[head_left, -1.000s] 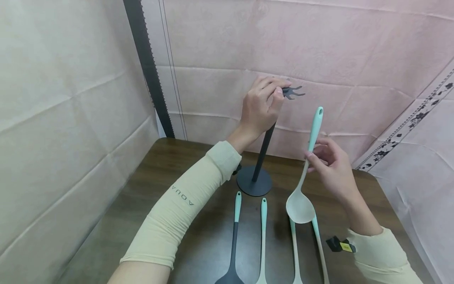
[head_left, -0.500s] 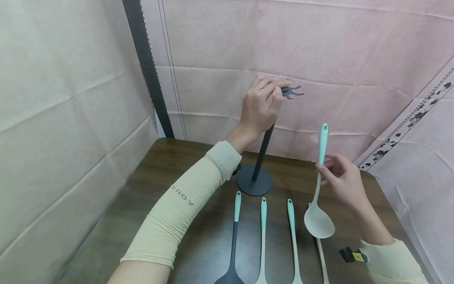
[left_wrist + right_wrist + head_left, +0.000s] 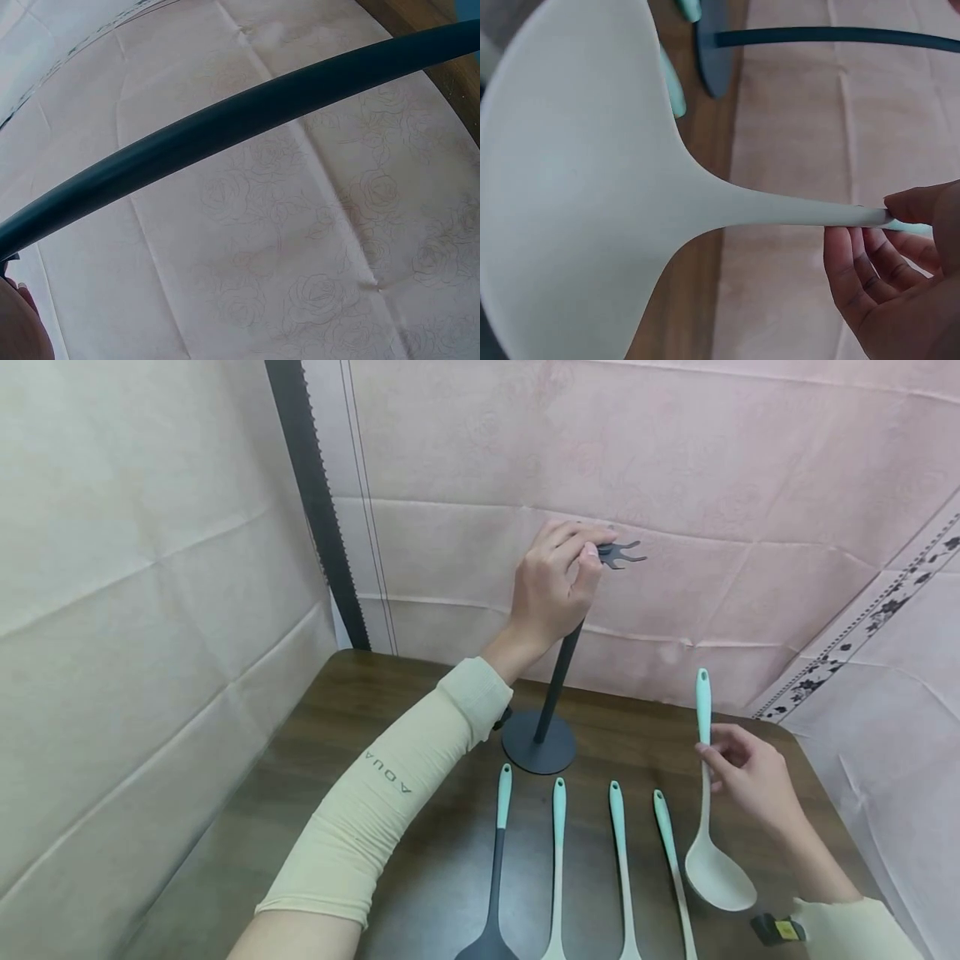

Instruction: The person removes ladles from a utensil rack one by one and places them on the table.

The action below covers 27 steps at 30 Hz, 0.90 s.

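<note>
With my left hand [image 3: 553,578] I grip the top of a dark utensil stand [image 3: 558,681], beside its forked hooks [image 3: 624,553]. The stand's round base rests on the table. In the left wrist view its dark pole [image 3: 225,124] crosses the picture, and only a bit of the hand shows. My right hand [image 3: 753,775] pinches a ladle [image 3: 718,875] between thumb and fingers, just below its mint handle end. The ladle is held upright, its pale bowl down, to the right of the laid-out utensils. The bowl fills the left of the right wrist view.
On the wooden table [image 3: 390,710] lie a dark turner [image 3: 495,885] and three pale utensils with mint handles, among them the nearest one [image 3: 675,860] to the ladle; their heads are cut off below. Patterned cloth [image 3: 465,452] hangs behind and at both sides.
My right hand has moved right and down with the ladle, away from the stand, uncovering the handles of the utensils on the table. The left hand stays on the stand.
</note>
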### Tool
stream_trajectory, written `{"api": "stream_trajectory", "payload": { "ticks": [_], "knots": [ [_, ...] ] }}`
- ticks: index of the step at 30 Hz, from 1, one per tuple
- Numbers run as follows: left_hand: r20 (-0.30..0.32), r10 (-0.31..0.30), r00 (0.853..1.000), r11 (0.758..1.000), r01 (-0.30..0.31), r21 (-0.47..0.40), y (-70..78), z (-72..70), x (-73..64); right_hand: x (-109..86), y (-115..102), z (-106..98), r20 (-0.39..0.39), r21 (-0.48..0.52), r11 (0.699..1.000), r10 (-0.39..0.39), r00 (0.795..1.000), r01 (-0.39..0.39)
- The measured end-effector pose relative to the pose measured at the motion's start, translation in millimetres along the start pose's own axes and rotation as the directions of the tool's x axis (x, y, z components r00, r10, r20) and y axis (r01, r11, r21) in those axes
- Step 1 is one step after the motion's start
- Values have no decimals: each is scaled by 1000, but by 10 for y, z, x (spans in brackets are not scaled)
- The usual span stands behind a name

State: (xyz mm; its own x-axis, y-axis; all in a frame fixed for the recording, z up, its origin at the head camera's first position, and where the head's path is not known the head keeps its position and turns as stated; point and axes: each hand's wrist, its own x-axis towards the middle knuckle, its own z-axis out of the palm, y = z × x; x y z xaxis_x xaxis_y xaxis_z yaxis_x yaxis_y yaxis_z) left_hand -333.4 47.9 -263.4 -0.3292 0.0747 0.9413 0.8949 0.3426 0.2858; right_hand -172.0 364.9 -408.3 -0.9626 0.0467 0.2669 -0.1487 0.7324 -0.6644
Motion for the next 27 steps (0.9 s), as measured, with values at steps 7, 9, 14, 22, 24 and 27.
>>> {"api": "stream_trajectory", "payload": {
  "ticks": [7,9,14,22,24,27],
  "knots": [
    [-5,0,1000,1000,0,-1,-11,-7,-6,-122,210,17,57,-56,997,59,997,-56],
    [-4,-1,1000,1000,1,-1,-16,-6,-9,-153,246,18,68,-69,995,72,995,-68],
    [-6,0,1000,1000,0,0,-31,-4,-13,-213,330,37,107,-79,992,110,988,-101],
    [-11,16,1000,1000,-16,-12,-29,6,-11,-330,496,73,145,-60,979,201,969,-194],
    [-10,19,1000,1000,-19,-16,-25,5,-11,-365,534,69,154,-54,975,220,963,-215],
    [-8,20,1000,1000,-21,-20,-25,3,-7,-417,567,54,169,-52,969,247,954,-241]
  ]
}}
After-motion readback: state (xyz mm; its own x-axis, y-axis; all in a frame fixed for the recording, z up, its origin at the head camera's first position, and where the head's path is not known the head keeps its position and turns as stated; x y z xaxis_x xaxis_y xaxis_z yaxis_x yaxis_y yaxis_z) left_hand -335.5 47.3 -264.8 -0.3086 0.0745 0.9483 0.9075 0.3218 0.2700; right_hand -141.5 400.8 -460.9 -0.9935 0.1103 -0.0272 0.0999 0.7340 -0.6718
